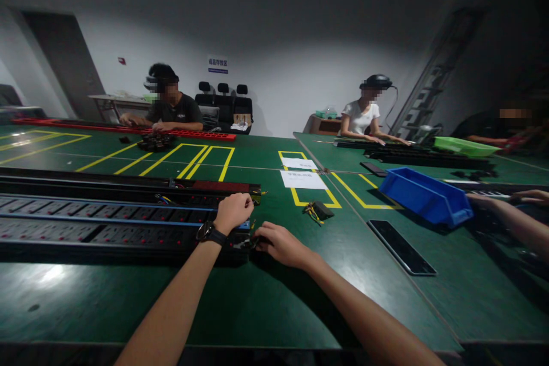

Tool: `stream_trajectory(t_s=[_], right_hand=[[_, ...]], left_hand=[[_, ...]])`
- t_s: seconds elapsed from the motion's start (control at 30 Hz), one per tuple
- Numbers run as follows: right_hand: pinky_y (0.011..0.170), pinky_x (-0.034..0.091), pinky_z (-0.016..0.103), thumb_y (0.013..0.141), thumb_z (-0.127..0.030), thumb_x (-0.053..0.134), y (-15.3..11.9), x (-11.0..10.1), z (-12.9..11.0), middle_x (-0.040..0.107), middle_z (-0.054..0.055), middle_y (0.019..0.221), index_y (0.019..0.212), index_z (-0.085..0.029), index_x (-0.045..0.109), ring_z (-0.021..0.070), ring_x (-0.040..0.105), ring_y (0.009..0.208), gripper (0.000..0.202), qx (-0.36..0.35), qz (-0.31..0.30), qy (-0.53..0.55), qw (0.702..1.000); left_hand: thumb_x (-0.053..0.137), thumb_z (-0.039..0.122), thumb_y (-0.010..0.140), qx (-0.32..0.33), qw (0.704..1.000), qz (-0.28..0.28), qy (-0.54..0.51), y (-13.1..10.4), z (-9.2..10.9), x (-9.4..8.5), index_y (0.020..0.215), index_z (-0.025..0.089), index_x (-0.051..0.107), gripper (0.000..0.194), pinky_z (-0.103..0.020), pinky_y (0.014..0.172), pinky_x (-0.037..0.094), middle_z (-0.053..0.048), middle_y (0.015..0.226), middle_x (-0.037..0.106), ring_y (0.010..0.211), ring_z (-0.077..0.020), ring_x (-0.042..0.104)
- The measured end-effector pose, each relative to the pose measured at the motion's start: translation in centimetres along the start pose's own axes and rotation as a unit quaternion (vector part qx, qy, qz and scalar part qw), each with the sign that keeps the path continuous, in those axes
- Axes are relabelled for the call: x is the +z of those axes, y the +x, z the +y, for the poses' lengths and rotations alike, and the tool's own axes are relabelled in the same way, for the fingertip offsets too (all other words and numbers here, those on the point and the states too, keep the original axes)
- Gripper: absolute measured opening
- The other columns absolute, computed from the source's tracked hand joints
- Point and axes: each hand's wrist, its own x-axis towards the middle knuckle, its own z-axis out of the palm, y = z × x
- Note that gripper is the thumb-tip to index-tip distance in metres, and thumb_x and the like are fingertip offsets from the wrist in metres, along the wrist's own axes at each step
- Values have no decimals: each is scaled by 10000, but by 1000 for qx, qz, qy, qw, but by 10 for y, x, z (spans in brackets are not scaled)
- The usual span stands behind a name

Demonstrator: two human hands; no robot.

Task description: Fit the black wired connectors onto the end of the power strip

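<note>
Through the head camera I had the smooth green table (266, 309) spread beneath both hands, light glaring off its surface. The near power strip (141, 234), long, black and studded with sockets and red dots, ran leftward from the hands; its blue-edged twin (141, 215) lay just beyond. Well to the right of the right hand sat a blue plastic bin (416, 206), slope-walled and open-topped; I couldn't make out its contents. Beyond that was a shallow lime-green tray (465, 147), its inside likewise hidden from me. A flat, glossy smartphone (402, 247) lay right of the right hand. The left hand (233, 213) curled over the strips' right ends; I couldn't tell whether it gripped anything. The right hand (278, 243) kept its fingers narrow at the near strip's end, any piece between them unclear. Beyond it lay a white paper sheet (303, 179) and, closer, a boxy black module (322, 210) with yellow wires. A dark watch (206, 231) ringed the left wrist.
</note>
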Motion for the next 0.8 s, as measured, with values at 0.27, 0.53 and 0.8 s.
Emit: stream_trajectory(t_s=[0.27,0.53,0.8], right_hand=[[832,490,261,898,-92,634,1,-1,-2,644,47,1053,1108,-222,682,170,632,946,252,2,-2,7,1000],[836,489,264,888,-99,655,1,0,-1,639,42,1041,1103,-221,677,178,628,952,248,4,-5,6,1000],[810,480,251,892,-87,642,1,-2,-2,632,38,1027,1099,-218,676,170,622,932,247,4,-5,7,1000]], left_hand=[[480,345,937,0,1000,-5,-2,1,0,-1,946,259,717,252,-299,788,499,-51,1010,759,935,-234,703],[483,256,901,4,1000,21,-15,2,-4,5,1046,278,669,238,-318,786,508,-42,1082,723,955,-238,699],[463,252,924,27,1000,7,-7,1,-6,6,1221,361,641,363,-345,797,519,-44,1149,647,938,-244,691]])
